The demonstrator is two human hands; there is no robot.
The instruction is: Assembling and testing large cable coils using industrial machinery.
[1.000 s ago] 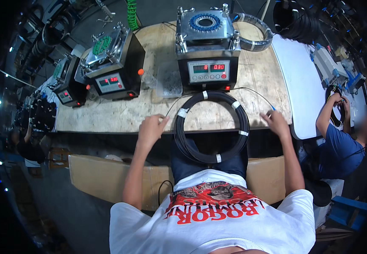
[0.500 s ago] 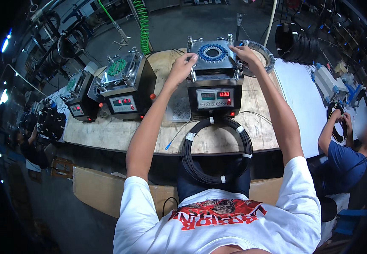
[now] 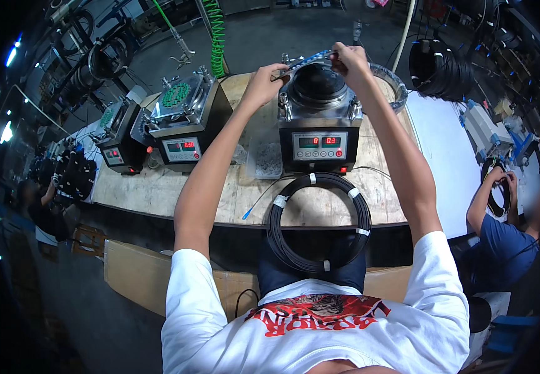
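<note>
A metal polishing fixture plate (image 3: 311, 60), ringed with blue connectors, is tilted up above the polishing machine (image 3: 290, 134) in front of me. My left hand (image 3: 264, 87) pinches its left edge, and my right hand (image 3: 350, 61) grips its right edge. Beneath the raised plate, the machine's round black polishing disc (image 3: 317, 86) is uncovered. Clamp posts stand at the machine's corners. On its front, a panel (image 3: 320, 145) shows lit red digits. My right hand's fingertips are partly hidden.
Two similar machines with green-connector plates, a nearer one (image 3: 183, 148) and a smaller one (image 3: 115, 155), stand to the left. A coil of black cable (image 3: 275, 227) overhangs the table's front edge. Beside the machine sits a clear tray (image 3: 264, 163). A co-worker (image 3: 506, 234) handles cable at the right.
Both hands have lifted the fixture plate off the machine and tipped it up, exposing the black disc. The digits on the machine panels have changed.
</note>
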